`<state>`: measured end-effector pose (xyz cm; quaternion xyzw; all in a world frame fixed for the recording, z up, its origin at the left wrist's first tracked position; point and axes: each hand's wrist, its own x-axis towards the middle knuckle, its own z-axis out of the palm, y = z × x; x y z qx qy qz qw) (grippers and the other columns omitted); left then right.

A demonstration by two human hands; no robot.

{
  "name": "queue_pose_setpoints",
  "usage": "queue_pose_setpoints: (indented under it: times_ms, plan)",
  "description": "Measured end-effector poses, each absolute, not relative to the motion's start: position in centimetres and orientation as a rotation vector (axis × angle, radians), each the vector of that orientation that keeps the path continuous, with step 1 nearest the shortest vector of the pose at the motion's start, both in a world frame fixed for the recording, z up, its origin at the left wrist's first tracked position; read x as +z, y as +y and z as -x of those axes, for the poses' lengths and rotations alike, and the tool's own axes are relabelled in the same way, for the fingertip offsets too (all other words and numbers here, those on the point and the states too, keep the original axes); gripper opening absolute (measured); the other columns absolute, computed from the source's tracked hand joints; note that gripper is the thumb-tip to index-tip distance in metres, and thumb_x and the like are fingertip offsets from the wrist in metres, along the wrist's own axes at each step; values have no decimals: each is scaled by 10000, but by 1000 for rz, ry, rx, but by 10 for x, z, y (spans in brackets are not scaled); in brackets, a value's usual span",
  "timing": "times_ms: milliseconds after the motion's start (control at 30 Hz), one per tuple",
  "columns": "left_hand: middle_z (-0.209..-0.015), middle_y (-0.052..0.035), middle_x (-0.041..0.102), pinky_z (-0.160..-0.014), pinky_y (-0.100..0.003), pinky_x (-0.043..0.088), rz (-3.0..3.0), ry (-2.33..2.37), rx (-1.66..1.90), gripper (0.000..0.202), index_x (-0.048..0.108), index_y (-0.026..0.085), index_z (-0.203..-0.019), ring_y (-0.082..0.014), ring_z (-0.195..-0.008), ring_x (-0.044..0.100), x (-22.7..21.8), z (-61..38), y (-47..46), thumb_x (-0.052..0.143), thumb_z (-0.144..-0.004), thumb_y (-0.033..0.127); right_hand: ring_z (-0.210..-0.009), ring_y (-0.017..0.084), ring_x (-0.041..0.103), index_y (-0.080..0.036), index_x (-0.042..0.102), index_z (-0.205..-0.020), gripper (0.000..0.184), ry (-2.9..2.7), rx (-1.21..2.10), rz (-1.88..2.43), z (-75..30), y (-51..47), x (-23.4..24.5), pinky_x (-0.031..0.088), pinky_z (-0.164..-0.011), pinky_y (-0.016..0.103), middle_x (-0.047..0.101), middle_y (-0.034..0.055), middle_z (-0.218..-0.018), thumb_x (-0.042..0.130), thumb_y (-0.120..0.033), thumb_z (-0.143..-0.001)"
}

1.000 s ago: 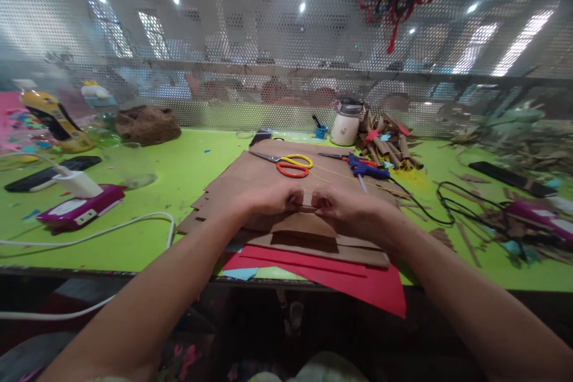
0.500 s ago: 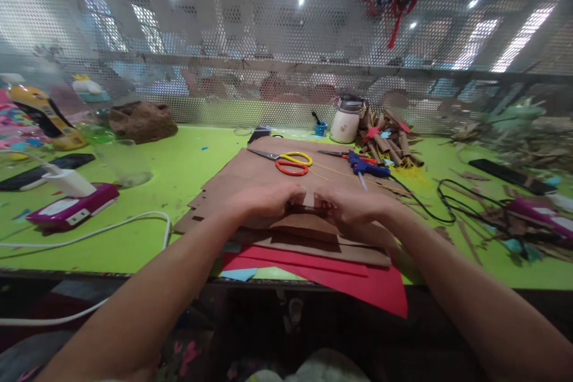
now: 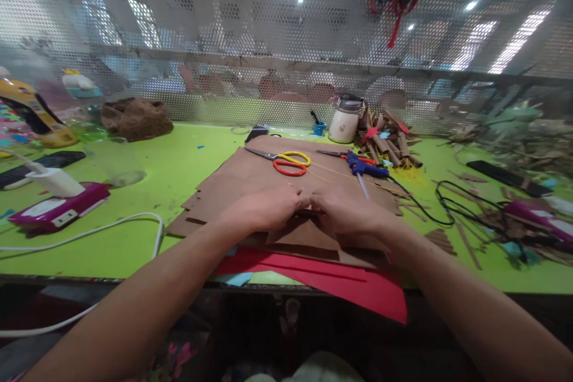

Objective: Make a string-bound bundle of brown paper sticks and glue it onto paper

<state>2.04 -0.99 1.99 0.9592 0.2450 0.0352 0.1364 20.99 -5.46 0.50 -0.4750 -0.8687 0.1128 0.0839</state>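
Note:
My left hand (image 3: pixel 273 208) and my right hand (image 3: pixel 344 212) meet over the front part of a stack of brown paper sheets (image 3: pixel 233 185). Fingers curled, both grip the far edge of a brown paper piece (image 3: pixel 304 235), which slopes down toward me. My hands cover most of that edge, so I cannot tell whether it is folded or rolled. Just beyond them on the stack lie scissors (image 3: pixel 293 163) with yellow and red handles. A blue glue gun (image 3: pixel 364 168) rests right of these, beside another pair of scissors (image 3: pixel 333 153).
Red paper (image 3: pixel 340 280) pokes out under the stack and over the table's front edge. Purple power strips lie left (image 3: pixel 60 209) and right (image 3: pixel 537 221). A black cable (image 3: pixel 441 203) winds rightward from the glue gun. Brown paper rolls (image 3: pixel 391 140) are heaped beside a white jug (image 3: pixel 344 122).
My hands have drawn closer together, narrowing the gap between my fingers over the held paper. The scissors and glue gun stay where they lay. The view has shifted slightly.

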Motion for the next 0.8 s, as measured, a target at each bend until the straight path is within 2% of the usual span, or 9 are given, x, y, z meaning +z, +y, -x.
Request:
queue_pose_setpoints:
  times_ms: [100, 200, 267, 333, 433, 533, 667, 800]
  plan:
    - [-769, -56, 623, -606, -269, 337, -2796, 734, 71, 170, 645, 156, -812, -159, -642, 486, 28, -15, -5, 496, -792, 235, -656, 161, 502, -175, 599, -741, 118, -2625, 161, 1410, -209, -57, 6, 296, -559, 276, 614, 77, -778, 506, -198, -810]
    - [-707, -33, 622, -618, -247, 359, -2582, 778, 150, 311, 653, 153, -790, -143, -635, 501, 41, -10, 1, 403, -871, 319, -671, 160, 484, -175, 587, -773, 105, -2580, -4, 1345, -207, -57, 9, 312, -584, 277, 593, 66, -780, 498, -200, -824]
    - [-749, -36, 639, -678, -242, 379, -2475, 753, 236, 363, 652, 153, -776, -144, -691, 521, 48, -8, 4, 362, -896, 334, -763, 183, 494, -175, 578, -803, 79, -2570, -126, 1267, -203, -57, 11, 344, -662, 290, 594, 73, -839, 502, -151, -799]
    - [-804, -31, 654, -732, -241, 380, -2428, 685, 282, 328, 652, 173, -751, -153, -768, 530, 51, -7, 7, 405, -884, 342, -831, 202, 490, -173, 565, -827, 108, -2544, -221, 1215, -198, -59, 12, 352, -719, 305, 592, 83, -888, 499, -107, -773]
    - [-905, -11, 663, -780, -243, 370, -2328, 615, 287, 227, 666, 214, -800, -168, -889, 522, 48, -4, 9, 490, -847, 350, -797, 192, 485, -168, 545, -882, 165, -2451, -262, 1235, -192, -65, 13, 347, -700, 295, 588, 81, -890, 488, -79, -756]
    - [-936, -6, 644, -797, -253, 366, -2180, 597, 231, 214, 661, 231, -871, -172, -923, 503, 42, -1, 10, 492, -849, 360, -719, 170, 472, -163, 533, -877, 145, -2393, -258, 1287, -191, -68, 13, 324, -645, 279, 585, 75, -855, 471, -85, -772]
    - [-824, -22, 579, -731, -252, 363, -1976, 535, 201, 257, 616, 183, -813, -152, -804, 477, 37, 1, 5, 469, -863, 388, -670, 158, 461, -155, 536, -831, 93, -2451, -287, 1281, -195, -59, 10, 289, -604, 278, 588, 69, -801, 455, -111, -817]
    - [-720, 3, 475, -618, -239, 321, -1931, 536, 157, 274, 570, 162, -787, -111, -652, 385, 37, 1, 1, 479, -864, 408, -678, 163, 486, -161, 553, -825, 83, -2433, -258, 1290, -201, -49, 4, 295, -600, 276, 602, 64, -781, 471, -146, -832]
